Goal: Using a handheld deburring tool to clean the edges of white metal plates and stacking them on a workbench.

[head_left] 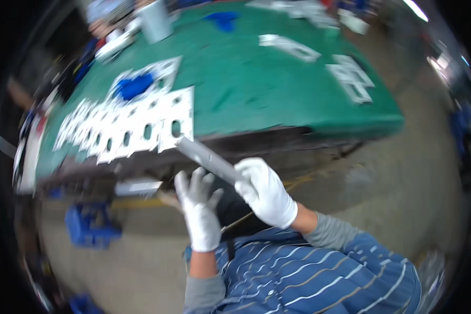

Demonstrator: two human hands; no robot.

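A flat grey metal bar or strip [209,159] slants up and to the left from my right hand [267,191], which is gloved in white and closed around its lower end. Motion blur hides the strip's exact kind. My left hand [198,201], also in a white glove, is just left of the strip with its fingers spread and holds nothing. Beyond the strip's far end, overlapping white plates with oval holes [141,125] lie in a row along the near left side of the green table [256,78].
A blue cloth [134,86] lies on the plates, and another blue piece [223,20] farther back. More white plates [350,78] rest at the table's right. A person's hand [100,27] shows at the far left. A blue stool [91,225] stands on the floor below left.
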